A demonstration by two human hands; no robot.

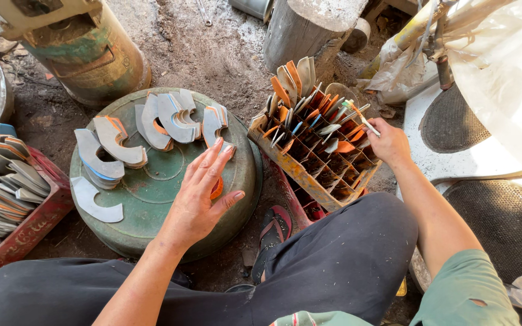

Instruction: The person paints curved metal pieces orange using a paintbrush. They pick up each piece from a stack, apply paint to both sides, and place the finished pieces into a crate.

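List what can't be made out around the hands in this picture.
- Head view: the left hand covers most of an orange piece on the green drum lid; its shape is hidden.
- The right hand hides how it grips the thin stick.
- The red tray of metal pieces is cut off by the left edge.

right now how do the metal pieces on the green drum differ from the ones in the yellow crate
The pieces on the green drum lie flat in small stacks; those in the yellow crate stand on edge in compartments. The left hand rests by the drum pieces; the right hand holds a thin tool at the crate. Both sets are grey metal with orange.
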